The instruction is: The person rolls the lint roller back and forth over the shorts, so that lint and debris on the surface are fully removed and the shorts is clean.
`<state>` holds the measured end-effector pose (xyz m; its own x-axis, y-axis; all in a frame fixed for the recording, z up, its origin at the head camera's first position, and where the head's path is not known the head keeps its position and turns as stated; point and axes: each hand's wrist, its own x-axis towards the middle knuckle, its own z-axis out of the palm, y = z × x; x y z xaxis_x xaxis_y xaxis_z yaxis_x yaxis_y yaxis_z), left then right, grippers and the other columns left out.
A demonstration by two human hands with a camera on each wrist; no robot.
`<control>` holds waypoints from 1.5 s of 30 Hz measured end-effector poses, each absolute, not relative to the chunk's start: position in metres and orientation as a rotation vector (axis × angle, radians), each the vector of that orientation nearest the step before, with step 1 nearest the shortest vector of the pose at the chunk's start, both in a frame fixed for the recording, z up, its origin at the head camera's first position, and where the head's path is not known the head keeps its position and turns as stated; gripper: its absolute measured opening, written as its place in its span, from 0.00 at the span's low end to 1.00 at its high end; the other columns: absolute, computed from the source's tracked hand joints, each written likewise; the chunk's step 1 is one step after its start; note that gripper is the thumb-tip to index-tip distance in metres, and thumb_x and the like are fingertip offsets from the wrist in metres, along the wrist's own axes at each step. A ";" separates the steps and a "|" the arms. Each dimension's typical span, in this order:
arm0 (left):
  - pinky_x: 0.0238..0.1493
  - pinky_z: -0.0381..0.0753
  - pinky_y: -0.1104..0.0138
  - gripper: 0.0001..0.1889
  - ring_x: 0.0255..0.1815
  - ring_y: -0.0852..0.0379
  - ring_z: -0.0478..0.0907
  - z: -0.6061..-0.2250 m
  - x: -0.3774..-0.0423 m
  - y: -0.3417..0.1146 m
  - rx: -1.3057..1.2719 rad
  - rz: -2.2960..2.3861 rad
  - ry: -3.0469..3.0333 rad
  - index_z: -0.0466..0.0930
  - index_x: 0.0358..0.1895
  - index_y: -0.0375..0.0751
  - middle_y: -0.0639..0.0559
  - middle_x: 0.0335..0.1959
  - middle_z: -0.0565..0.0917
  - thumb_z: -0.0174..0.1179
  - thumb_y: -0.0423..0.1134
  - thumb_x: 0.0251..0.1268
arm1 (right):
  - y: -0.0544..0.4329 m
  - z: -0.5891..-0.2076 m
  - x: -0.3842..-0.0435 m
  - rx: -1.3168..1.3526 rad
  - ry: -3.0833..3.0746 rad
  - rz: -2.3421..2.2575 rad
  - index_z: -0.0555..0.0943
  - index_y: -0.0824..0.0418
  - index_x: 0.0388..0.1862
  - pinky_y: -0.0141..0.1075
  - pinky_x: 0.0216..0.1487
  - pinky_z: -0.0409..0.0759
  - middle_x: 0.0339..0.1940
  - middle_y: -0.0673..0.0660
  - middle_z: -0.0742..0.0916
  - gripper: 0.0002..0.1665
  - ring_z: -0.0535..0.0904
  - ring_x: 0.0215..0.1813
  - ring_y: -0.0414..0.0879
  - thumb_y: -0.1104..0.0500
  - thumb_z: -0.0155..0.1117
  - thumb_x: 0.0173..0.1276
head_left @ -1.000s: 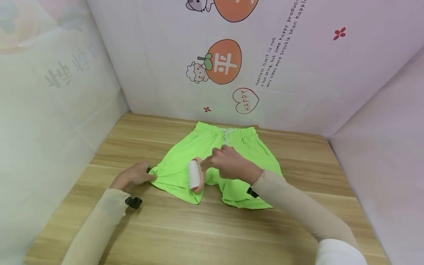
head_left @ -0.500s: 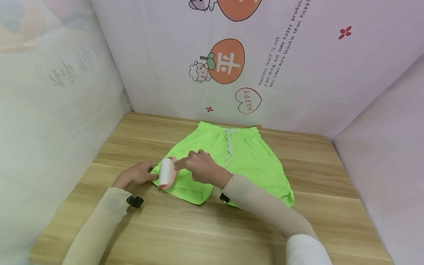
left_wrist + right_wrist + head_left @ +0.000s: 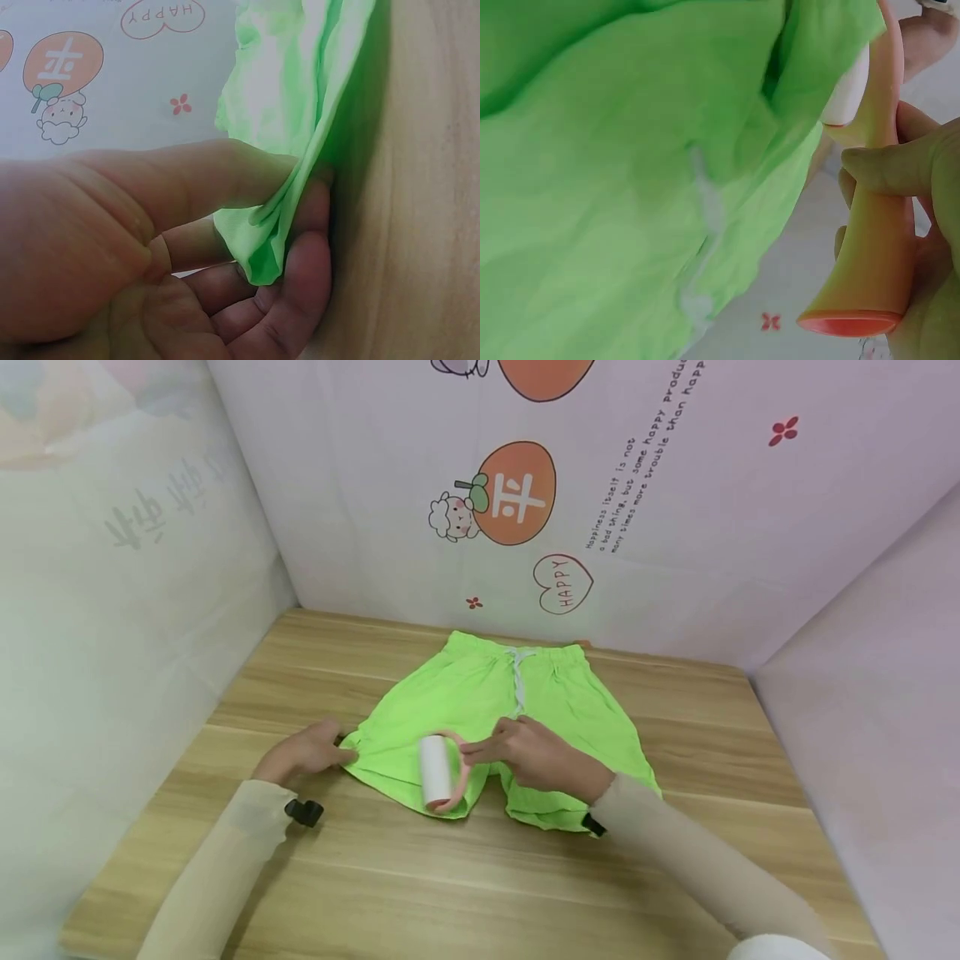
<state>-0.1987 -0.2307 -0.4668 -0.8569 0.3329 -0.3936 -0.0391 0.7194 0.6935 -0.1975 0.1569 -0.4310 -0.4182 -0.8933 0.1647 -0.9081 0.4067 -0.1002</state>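
Note:
Bright green shorts (image 3: 480, 693) with a white drawstring (image 3: 519, 681) lie spread on the wooden table. At the lower corner of the left leg, my left hand (image 3: 306, 752) pinches the hem between thumb and fingers; the left wrist view shows the cloth (image 3: 274, 217) folded there. My right hand (image 3: 543, 760) grips a lint roller (image 3: 437, 772) by its pink handle (image 3: 874, 247), the thumb pressed along it. The white roll lies on the left leg, near the inner hem. Part of the right leg is hidden behind my right hand and wrist.
The wooden table (image 3: 420, 893) runs up to a printed back wall (image 3: 360, 510). Pale side walls stand at the left (image 3: 150, 610) and right (image 3: 862, 627). A small black wrist device (image 3: 303, 812) sits on my left sleeve.
The lint roller first went left across the left leg to near my left hand, then came back right towards the inner hem. My left hand has kept its pinch on the corner.

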 end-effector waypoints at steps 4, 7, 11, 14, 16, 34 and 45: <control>0.27 0.68 0.67 0.05 0.24 0.59 0.64 -0.465 -0.199 -0.229 0.222 0.996 2.418 0.82 0.41 0.36 0.55 0.23 0.70 0.59 0.35 0.73 | 0.195 -0.430 -0.190 1.586 -2.564 0.349 0.89 0.48 0.61 0.32 0.35 0.70 0.61 0.45 0.89 0.44 0.81 0.39 0.44 0.86 0.53 0.57; 0.27 0.68 0.67 0.05 0.25 0.58 0.66 -0.466 -0.198 -0.228 0.239 0.986 2.429 0.81 0.40 0.35 0.54 0.24 0.72 0.60 0.34 0.74 | 0.220 -0.429 -0.183 1.522 -2.577 0.395 0.90 0.50 0.59 0.30 0.34 0.66 0.60 0.46 0.90 0.41 0.80 0.37 0.43 0.86 0.55 0.60; 0.27 0.68 0.66 0.06 0.24 0.58 0.65 -0.466 -0.197 -0.227 0.230 0.979 2.434 0.82 0.45 0.35 0.54 0.24 0.71 0.59 0.35 0.75 | 0.249 -0.429 -0.174 1.427 -2.594 0.369 0.90 0.48 0.58 0.29 0.35 0.64 0.59 0.45 0.90 0.40 0.77 0.36 0.40 0.85 0.57 0.61; 0.27 0.68 0.66 0.10 0.24 0.58 0.64 -0.465 -0.197 -0.226 0.214 0.980 2.426 0.82 0.50 0.33 0.55 0.23 0.68 0.59 0.36 0.75 | 0.268 -0.428 -0.166 1.376 -2.603 0.338 0.90 0.48 0.59 0.30 0.35 0.64 0.58 0.44 0.91 0.40 0.75 0.36 0.39 0.85 0.59 0.60; 0.28 0.68 0.65 0.14 0.24 0.58 0.63 -0.465 -0.196 -0.226 0.209 0.978 2.422 0.81 0.56 0.31 0.55 0.24 0.67 0.59 0.36 0.76 | 0.281 -0.428 -0.160 1.354 -2.599 0.330 0.90 0.48 0.59 0.30 0.36 0.66 0.57 0.44 0.91 0.41 0.75 0.36 0.39 0.85 0.60 0.58; 0.35 0.69 0.62 0.32 0.31 0.54 0.65 -0.464 -0.199 -0.225 0.221 0.969 2.403 0.64 0.77 0.24 0.40 0.49 0.78 0.57 0.38 0.76 | 0.398 -0.413 -0.130 1.128 -2.650 0.313 0.94 0.50 0.49 0.29 0.32 0.72 0.47 0.48 0.94 0.48 0.83 0.39 0.39 0.90 0.64 0.35; 0.33 0.69 0.62 0.28 0.29 0.55 0.65 -0.463 -0.200 -0.227 0.166 0.953 2.389 0.70 0.74 0.25 0.51 0.29 0.68 0.57 0.39 0.78 | 0.468 -0.384 -0.124 0.818 -2.931 -0.084 0.94 0.49 0.46 0.37 0.25 0.72 0.42 0.54 0.94 0.45 0.85 0.36 0.53 0.85 0.60 0.34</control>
<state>-0.1997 -0.2273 -0.4630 -0.8373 0.3079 -0.4519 -0.0877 0.7401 0.6668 -0.1240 0.4675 -0.3838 -0.8513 -0.5187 0.0792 -0.5133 0.8546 0.0792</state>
